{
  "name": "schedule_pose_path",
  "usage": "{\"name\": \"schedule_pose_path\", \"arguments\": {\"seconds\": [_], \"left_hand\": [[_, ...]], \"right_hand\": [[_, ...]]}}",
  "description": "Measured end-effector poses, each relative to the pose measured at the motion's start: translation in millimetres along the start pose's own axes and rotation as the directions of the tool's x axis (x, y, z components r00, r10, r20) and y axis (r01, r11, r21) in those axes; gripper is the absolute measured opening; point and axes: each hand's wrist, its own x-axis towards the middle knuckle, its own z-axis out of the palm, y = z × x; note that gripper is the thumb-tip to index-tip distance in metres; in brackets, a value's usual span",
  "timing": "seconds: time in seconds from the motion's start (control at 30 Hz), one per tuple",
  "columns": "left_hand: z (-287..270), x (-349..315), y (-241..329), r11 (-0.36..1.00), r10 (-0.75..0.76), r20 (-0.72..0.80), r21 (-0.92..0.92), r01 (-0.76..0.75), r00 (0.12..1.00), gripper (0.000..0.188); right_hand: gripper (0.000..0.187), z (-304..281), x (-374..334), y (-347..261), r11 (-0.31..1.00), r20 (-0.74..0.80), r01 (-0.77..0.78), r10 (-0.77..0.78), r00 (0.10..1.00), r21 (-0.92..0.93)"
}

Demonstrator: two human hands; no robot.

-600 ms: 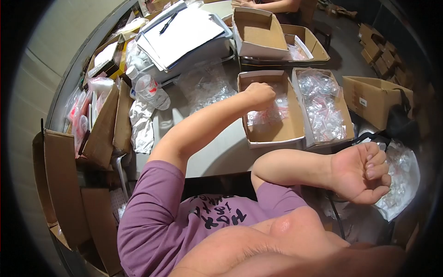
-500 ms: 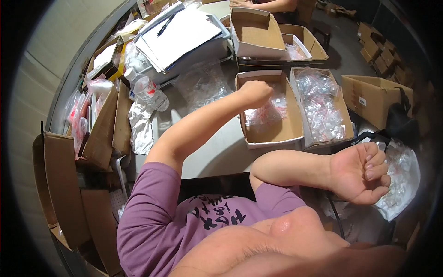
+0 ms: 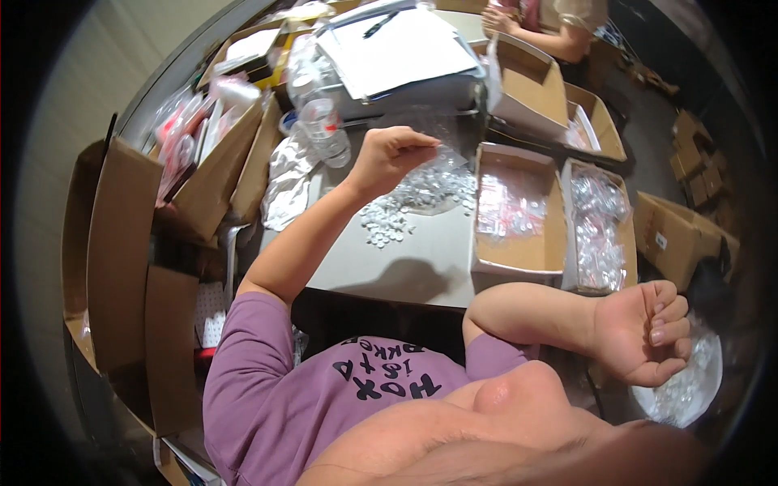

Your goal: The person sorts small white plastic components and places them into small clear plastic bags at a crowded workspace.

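Head cam, L hand [image 3: 395, 159] nr crinkly plas. bag [image 3: 442, 180]

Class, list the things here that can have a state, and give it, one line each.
Left hand: raised, fingers together; grip unclear
Right hand: palm up, fingers curled
White pieces: loose on the table
Left shallow box: open, partly filled with packets
Right shallow box: open, crowded with packets
Papers: stacked
Pen: lying on the papers
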Motion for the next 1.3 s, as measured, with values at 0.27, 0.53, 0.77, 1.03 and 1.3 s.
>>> {"name": "schedule_pose_path", "arguments": {"seconds": [0.27, 0.53, 0.77, 1.03, 1.3], "left_hand": [[-65.2, -60.9, -16.3, 0.907, 0.152, -0.251, 0.419, -0.034, 0.956, 0.014], [-96.2, -78.9, -47.8, 0.935, 0.174, -0.426, 0.355, -0.013, 0.888, 0.019], [-93.7, -89.5, -54.3, 0.997, 0.072, -0.378, 0.017, -0.071, 0.923, 0.017], [-89.2, -93.2, -58.2, 0.976, -0.139, -0.345, -0.207, 0.07, 0.928, 0.013], [-96.6, -93.1, -76.8, 0.971, -0.238, -0.378, -0.098, 0.218, 0.894, 0.012]], "right_hand": [[0.028, 70.5, -61.9, 44.6, 0.911, 0.396, 0.061, 0.116, 0.911, -0.408], [0.029, 20.0, -180.6, 72.0, 0.384, 0.366, 0.253, 0.923, -0.117, -0.888], [0.035, 21.6, -199.1, 101.8, 0.377, 0.359, 0.154, 0.924, -0.129, -0.914], [0.035, 33.3, -210.2, 123.7, 0.448, 0.456, -0.102, 0.886, -0.081, -0.888], [0.038, 15.5, -201.1, 111.8, 0.374, 0.334, 0.154, 0.913, -0.234, -0.914]]}}
